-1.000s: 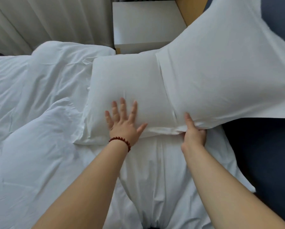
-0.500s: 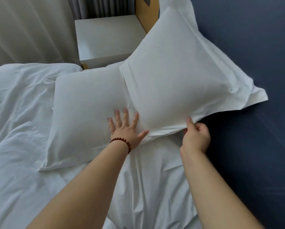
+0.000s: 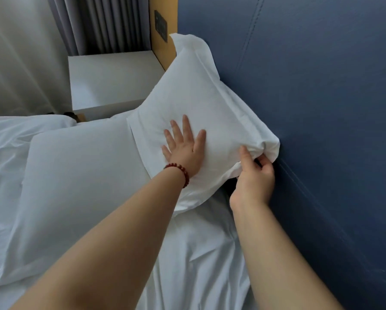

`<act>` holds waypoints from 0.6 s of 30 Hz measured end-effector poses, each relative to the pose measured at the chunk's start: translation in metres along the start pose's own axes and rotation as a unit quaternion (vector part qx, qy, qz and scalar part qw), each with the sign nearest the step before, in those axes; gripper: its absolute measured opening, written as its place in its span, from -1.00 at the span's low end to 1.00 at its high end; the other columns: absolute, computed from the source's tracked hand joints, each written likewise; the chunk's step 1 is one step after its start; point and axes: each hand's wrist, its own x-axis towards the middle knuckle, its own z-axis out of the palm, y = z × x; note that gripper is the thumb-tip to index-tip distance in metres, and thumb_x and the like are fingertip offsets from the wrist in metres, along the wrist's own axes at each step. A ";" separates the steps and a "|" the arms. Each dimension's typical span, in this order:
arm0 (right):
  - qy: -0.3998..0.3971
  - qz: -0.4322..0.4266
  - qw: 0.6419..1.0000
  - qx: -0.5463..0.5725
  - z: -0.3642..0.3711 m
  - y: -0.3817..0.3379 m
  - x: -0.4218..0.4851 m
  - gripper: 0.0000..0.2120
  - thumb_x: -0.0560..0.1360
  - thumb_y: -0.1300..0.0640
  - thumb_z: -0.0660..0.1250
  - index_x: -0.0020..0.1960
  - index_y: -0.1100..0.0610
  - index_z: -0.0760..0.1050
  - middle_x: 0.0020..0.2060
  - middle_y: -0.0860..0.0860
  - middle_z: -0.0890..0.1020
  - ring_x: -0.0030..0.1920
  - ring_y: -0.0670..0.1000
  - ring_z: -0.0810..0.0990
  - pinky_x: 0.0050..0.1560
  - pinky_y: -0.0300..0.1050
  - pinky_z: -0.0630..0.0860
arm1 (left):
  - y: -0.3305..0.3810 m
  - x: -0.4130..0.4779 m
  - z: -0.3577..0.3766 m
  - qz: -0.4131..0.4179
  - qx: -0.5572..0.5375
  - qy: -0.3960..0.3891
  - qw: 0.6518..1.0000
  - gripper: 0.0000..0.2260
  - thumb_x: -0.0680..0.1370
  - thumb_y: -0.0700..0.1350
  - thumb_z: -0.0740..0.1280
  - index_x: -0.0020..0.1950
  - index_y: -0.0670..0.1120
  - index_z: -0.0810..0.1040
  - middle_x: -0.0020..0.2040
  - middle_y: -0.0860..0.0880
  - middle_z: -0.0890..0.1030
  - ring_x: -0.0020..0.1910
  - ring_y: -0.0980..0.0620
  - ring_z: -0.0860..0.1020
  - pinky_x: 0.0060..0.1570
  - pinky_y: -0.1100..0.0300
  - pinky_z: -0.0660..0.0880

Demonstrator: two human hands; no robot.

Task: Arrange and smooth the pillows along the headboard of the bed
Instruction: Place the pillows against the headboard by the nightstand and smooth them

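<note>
Here the left hand (image 3: 185, 148) flattens the pillow (image 3: 194, 95), right hand (image 3: 254, 175) pinching its corner.

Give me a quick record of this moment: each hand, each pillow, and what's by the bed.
left hand: flat, fingers spread, pressing on upper pillow
right hand: pinching upper pillow's corner flap
upper pillow: leaning against headboard, overlapping lower pillow
lower pillow: flat on the bed
bracelet: red beads, left wrist
nightstand: white, beside the bed

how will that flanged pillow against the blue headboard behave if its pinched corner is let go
The flanged pillow probably stays leaning on the headboard. Its bunched corner, pinched by the right hand, looks floppy. Under the flat left hand it seems soft and light.
</note>
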 end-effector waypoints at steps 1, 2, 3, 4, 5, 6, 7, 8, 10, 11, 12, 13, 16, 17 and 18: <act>0.003 0.014 1.000 0.014 -0.001 0.002 0.001 -0.60 0.46 0.16 0.49 0.26 0.18 0.51 0.00 0.03 0.71 0.02 -0.02 0.70 0.01 -0.18 0.62 | -0.004 0.002 0.008 -0.002 0.001 -0.001 1.000 -0.42 0.64 0.25 -0.12 0.58 0.16 -0.29 0.60 0.04 -0.33 0.57 -0.05 -0.32 0.49 -0.14 -0.32; 0.003 0.024 0.999 0.020 -0.002 0.002 -0.001 -0.61 0.47 0.17 0.49 0.26 0.18 0.52 0.00 0.04 0.72 0.03 0.00 0.70 0.05 -0.13 0.62 | -0.008 0.003 0.013 -0.002 -0.003 0.000 1.000 -0.43 0.65 0.24 -0.12 0.58 0.15 -0.29 0.60 0.04 -0.33 0.57 -0.04 -0.32 0.50 -0.14 -0.32; 0.002 0.032 0.999 0.026 -0.005 0.003 -0.002 -0.65 0.47 0.17 0.48 0.23 0.18 0.54 -0.01 0.04 0.72 0.03 0.00 0.70 0.06 -0.10 0.61 | -0.012 0.004 0.014 -0.002 -0.007 0.001 1.000 -0.43 0.65 0.23 -0.12 0.58 0.15 -0.29 0.60 0.04 -0.33 0.57 -0.03 -0.31 0.50 -0.14 -0.33; -0.004 0.036 0.999 0.034 -0.007 0.004 -0.003 -0.71 0.48 0.17 0.48 0.18 0.18 0.57 -0.04 0.02 0.73 0.01 -0.01 0.70 0.04 -0.09 0.61 | -0.014 0.005 0.015 0.000 -0.010 0.002 1.000 -0.44 0.66 0.22 -0.12 0.58 0.15 -0.29 0.60 0.04 -0.32 0.57 -0.03 -0.31 0.50 -0.13 -0.33; -0.008 0.038 0.998 0.039 -0.009 0.004 -0.004 -0.79 0.49 0.17 0.47 0.10 0.17 0.60 -0.08 -0.01 0.73 -0.02 -0.02 0.71 0.00 -0.12 0.60 | -0.015 0.006 0.014 0.002 -0.015 0.002 1.000 -0.44 0.66 0.21 -0.11 0.59 0.15 -0.28 0.60 0.04 -0.32 0.57 -0.03 -0.31 0.50 -0.12 -0.33; -0.005 0.030 0.999 0.027 -0.011 0.003 -0.004 -0.89 0.50 0.16 0.46 0.01 0.15 0.62 -0.14 -0.05 0.73 -0.07 -0.06 0.70 -0.04 -0.15 0.58 | -0.014 0.006 0.014 0.004 -0.021 0.002 1.000 -0.45 0.67 0.21 -0.11 0.59 0.15 -0.28 0.60 0.04 -0.31 0.57 -0.03 -0.30 0.49 -0.11 -0.34; 0.008 0.007 1.000 -0.001 -0.011 0.001 -0.004 -0.94 0.50 0.14 0.46 -0.09 0.13 0.61 -0.22 -0.10 0.72 -0.15 -0.11 0.68 -0.09 -0.19 0.55 | -0.014 0.007 0.014 0.004 -0.025 0.004 1.000 -0.45 0.67 0.21 -0.11 0.59 0.15 -0.28 0.60 0.04 -0.31 0.57 -0.02 -0.30 0.49 -0.11 -0.34; 0.025 -0.028 0.998 -0.042 -0.011 -0.003 -0.005 -0.87 0.49 0.13 0.46 -0.20 0.11 0.57 -0.31 -0.14 0.68 -0.25 -0.16 0.63 -0.15 -0.23 0.53 | -0.013 0.007 0.014 0.002 -0.028 0.006 1.000 -0.45 0.67 0.21 -0.11 0.58 0.15 -0.28 0.60 0.04 -0.31 0.57 -0.02 -0.30 0.49 -0.11 -0.34; 0.056 -0.109 0.985 -0.118 -0.012 -0.006 -0.007 -0.71 0.47 0.09 0.48 -0.34 0.08 0.44 -0.44 -0.16 0.58 -0.38 -0.21 0.51 -0.26 -0.28 0.49 | -0.010 0.009 0.017 -0.009 -0.027 0.005 1.000 -0.45 0.66 0.21 -0.13 0.58 0.15 -0.30 0.60 0.04 -0.31 0.58 -0.02 -0.29 0.49 -0.10 -0.33; 0.063 -0.145 0.976 -0.153 -0.014 -0.006 -0.009 -0.65 0.47 0.08 0.48 -0.37 0.07 0.39 -0.47 -0.16 0.53 -0.41 -0.20 0.46 -0.29 -0.28 0.47 | -0.008 0.012 0.018 -0.014 -0.019 -0.005 1.000 -0.45 0.66 0.21 -0.14 0.58 0.14 -0.31 0.60 0.03 -0.30 0.58 -0.02 -0.29 0.49 -0.10 -0.33; 0.066 -0.173 0.965 -0.185 -0.016 -0.005 -0.011 -0.62 0.48 0.07 0.48 -0.39 0.06 0.34 -0.47 -0.12 0.49 -0.42 -0.18 0.42 -0.31 -0.27 0.44 | -0.007 0.014 0.019 -0.018 -0.003 -0.020 1.000 -0.44 0.66 0.22 -0.15 0.58 0.14 -0.31 0.61 0.02 -0.30 0.58 -0.03 -0.28 0.50 -0.09 -0.32; 0.063 -0.195 0.955 -0.214 -0.018 -0.001 -0.012 -0.60 0.49 0.06 0.46 -0.39 0.06 0.32 -0.44 -0.06 0.49 -0.42 -0.15 0.39 -0.31 -0.23 0.41 | -0.008 0.018 0.019 -0.020 0.014 -0.039 0.999 -0.43 0.65 0.23 -0.15 0.58 0.13 -0.32 0.61 0.01 -0.29 0.58 -0.04 -0.26 0.51 -0.09 -0.30; 0.019 -0.230 0.935 -0.269 -0.011 -0.005 -0.010 -0.84 0.49 0.07 0.46 -0.21 0.01 0.49 -0.10 0.09 0.64 -0.24 -0.17 0.52 -0.15 -0.25 0.46 | -0.015 0.026 0.009 -0.017 0.035 -0.084 0.996 -0.40 0.63 0.27 -0.13 0.59 0.12 -0.28 0.62 0.01 -0.25 0.59 -0.06 -0.22 0.53 -0.07 -0.24; 0.009 -0.232 0.929 -0.288 -0.006 -0.013 -0.007 -0.87 0.47 0.06 0.47 -0.04 0.05 0.57 -0.02 0.05 0.66 -0.13 -0.15 0.58 -0.07 -0.23 0.50 | -0.017 0.028 0.003 -0.009 0.034 -0.090 0.995 -0.37 0.61 0.30 -0.12 0.60 0.11 -0.26 0.62 0.00 -0.22 0.59 -0.06 -0.21 0.54 -0.06 -0.23; 0.002 -0.227 0.922 -0.314 -0.002 -0.022 -0.004 -0.73 0.45 0.02 0.49 0.09 0.09 0.58 0.01 0.00 0.67 -0.04 -0.09 0.61 0.00 -0.17 0.52 | -0.018 0.029 -0.003 0.004 0.026 -0.093 0.995 -0.32 0.58 0.34 -0.11 0.61 0.10 -0.23 0.63 -0.01 -0.18 0.60 -0.05 -0.19 0.54 -0.06 -0.20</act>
